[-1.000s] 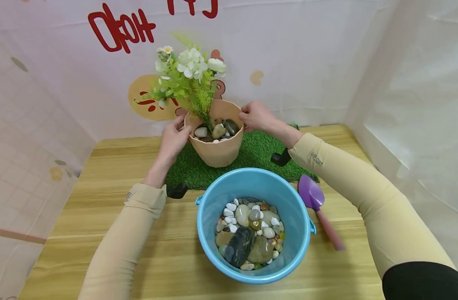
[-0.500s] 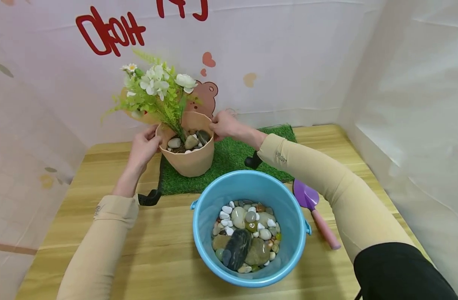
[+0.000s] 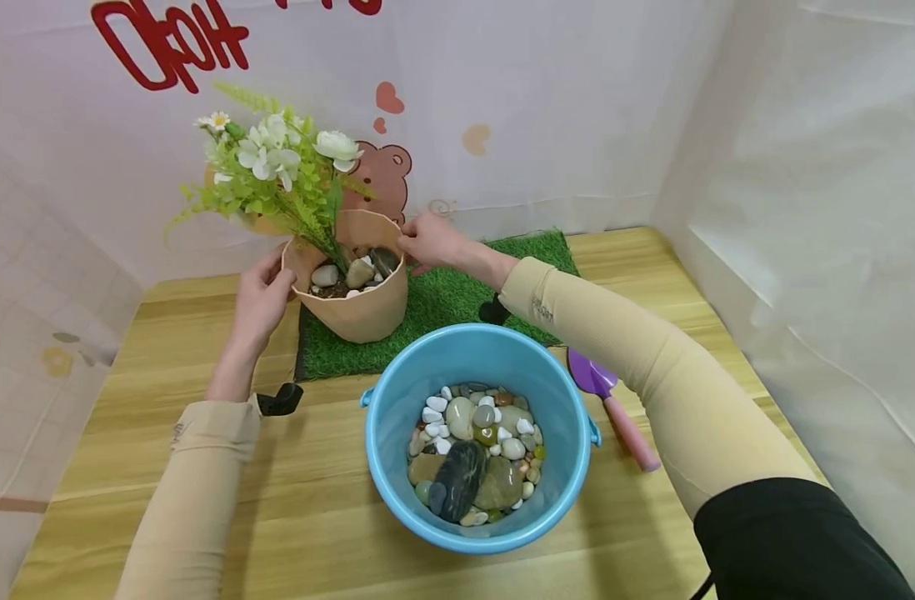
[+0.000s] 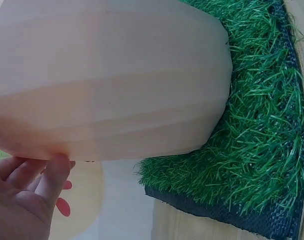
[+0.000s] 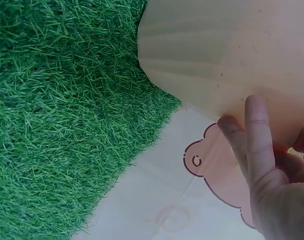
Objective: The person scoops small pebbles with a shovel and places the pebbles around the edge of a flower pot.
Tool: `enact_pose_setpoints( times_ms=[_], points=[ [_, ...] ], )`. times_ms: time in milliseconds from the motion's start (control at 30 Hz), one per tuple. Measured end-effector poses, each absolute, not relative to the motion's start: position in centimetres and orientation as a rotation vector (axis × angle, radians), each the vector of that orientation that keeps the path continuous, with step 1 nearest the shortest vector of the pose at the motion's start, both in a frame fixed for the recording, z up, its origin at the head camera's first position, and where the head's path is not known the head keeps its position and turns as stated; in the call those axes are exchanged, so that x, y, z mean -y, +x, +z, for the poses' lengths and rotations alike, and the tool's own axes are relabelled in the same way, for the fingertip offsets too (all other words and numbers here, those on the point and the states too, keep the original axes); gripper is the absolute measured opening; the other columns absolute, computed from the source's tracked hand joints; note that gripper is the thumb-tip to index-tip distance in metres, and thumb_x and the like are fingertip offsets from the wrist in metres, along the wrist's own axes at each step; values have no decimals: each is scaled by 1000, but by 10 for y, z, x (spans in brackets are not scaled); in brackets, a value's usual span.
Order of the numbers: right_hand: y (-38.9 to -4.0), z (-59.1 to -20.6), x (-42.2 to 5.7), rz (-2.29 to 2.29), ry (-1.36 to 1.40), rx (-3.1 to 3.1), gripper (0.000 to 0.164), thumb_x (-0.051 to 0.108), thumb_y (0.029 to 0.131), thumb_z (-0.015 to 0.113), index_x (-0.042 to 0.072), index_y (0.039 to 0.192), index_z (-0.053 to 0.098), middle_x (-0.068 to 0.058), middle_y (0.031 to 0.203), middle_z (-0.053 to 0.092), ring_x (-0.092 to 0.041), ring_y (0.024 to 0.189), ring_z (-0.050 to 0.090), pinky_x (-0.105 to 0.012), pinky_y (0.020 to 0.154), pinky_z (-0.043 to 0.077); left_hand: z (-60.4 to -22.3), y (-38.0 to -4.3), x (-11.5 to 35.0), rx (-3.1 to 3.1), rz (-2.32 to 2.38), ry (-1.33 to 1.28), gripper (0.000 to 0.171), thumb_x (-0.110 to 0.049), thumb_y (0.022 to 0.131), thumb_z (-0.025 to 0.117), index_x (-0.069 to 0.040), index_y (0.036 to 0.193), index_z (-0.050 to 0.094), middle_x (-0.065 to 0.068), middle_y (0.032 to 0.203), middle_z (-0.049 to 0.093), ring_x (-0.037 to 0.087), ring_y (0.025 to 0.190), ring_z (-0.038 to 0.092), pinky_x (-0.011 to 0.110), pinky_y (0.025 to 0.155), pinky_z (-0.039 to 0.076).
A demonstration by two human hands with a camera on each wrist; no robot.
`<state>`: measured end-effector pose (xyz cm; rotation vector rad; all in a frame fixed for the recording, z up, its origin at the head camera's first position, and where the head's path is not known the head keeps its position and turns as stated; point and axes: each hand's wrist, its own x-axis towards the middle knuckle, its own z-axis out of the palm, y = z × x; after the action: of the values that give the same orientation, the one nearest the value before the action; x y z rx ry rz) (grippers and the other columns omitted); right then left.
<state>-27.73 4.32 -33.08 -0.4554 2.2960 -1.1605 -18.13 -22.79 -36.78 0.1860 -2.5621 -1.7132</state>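
A peach-coloured flowerpot (image 3: pixel 367 315) stands at the left end of the green artificial grass mat (image 3: pixel 457 302). It holds stones (image 3: pixel 360 273), dark soil and a leaning bunch of white flowers (image 3: pixel 273 154) with green leaves. My left hand (image 3: pixel 257 304) pinches the pot's rim on the left side, its thumb against the wall in the left wrist view. On the opposite side, the rim is gripped by my right hand (image 3: pixel 437 240). Two of its fingers (image 5: pixel 259 135) lie along the outer wall in the right wrist view.
In front of the mat sits a blue bucket (image 3: pixel 375 454) of mixed pebbles and larger stones. A purple trowel (image 3: pixel 594 375) with a pink handle lies right of it on the wooden table (image 3: pixel 307 508). A printed cloth wall (image 3: pixel 562 117) rises behind the mat.
Both hands have moved the flowerpot leftward across the mat, from nearer its middle to its left end. The head view has also shifted. The bucket and trowel keep their places on the table.
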Motion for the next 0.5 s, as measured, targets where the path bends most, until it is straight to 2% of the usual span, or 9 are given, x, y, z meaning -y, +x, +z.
enact_pose_setpoints(
  times_ms=[67,167,267,300,367,400,467,500],
  points=[
    [-277,-332,-43,-1147,-468,-2301,39,13,109,41,-7,131,67,-23,126,68,-31,110,72,-37,90,65,-370,-181,226,2553,-1691,205,59,-17,103,38,-16,163,41,22,156,56,-4,101,57,6,75,49],
    [-277,-333,-46,-1108,-489,-2341,39,14,109,41,-7,127,69,-15,109,67,-27,101,71,-35,87,66,-374,-182,220,2540,-1649,220,57,-17,104,38,-19,160,46,21,142,64,-2,83,53,10,70,46],
    [-279,-334,-50,-1052,-528,-2411,38,15,110,41,-4,123,71,-4,87,61,-16,80,68,-29,79,65,-376,-185,212,2525,-1628,236,55,-19,105,39,-23,159,48,16,131,65,1,65,43,15,63,41],
    [-279,-334,-52,-1024,-559,-2439,38,16,110,41,-4,120,72,-2,79,57,-14,73,65,-27,76,64,-376,-186,211,2520,-1636,238,55,-20,106,39,-23,160,47,16,134,65,-1,66,44,14,64,41],
    [-280,-334,-57,-982,-634,-2468,38,20,111,42,-4,116,72,-1,73,52,-12,64,59,-25,71,60,-376,-186,210,2529,-1640,245,54,-24,107,38,-22,161,44,18,137,65,2,73,49,16,68,42],
    [-280,-334,-60,-967,-673,-2474,38,22,112,42,-2,118,71,-3,73,51,-14,63,57,-26,70,57,-375,-186,210,2553,-1618,243,54,-27,109,38,-21,162,42,18,144,63,5,83,57,16,74,45],
    [-279,-331,-68,-929,-751,-2484,44,29,114,41,1,135,66,-10,90,67,-19,81,69,-29,83,58,-373,-184,214,2609,-1557,209,57,-34,111,37,-15,165,36,21,157,54,17,116,65,24,96,53],
    [-279,-329,-73,-925,-782,-2479,48,32,114,40,1,145,59,-14,105,70,-22,96,72,-32,91,58,-371,-182,216,2637,-1511,186,59,-38,112,37,-12,165,33,22,162,48,26,133,60,31,109,51]
  ],
)
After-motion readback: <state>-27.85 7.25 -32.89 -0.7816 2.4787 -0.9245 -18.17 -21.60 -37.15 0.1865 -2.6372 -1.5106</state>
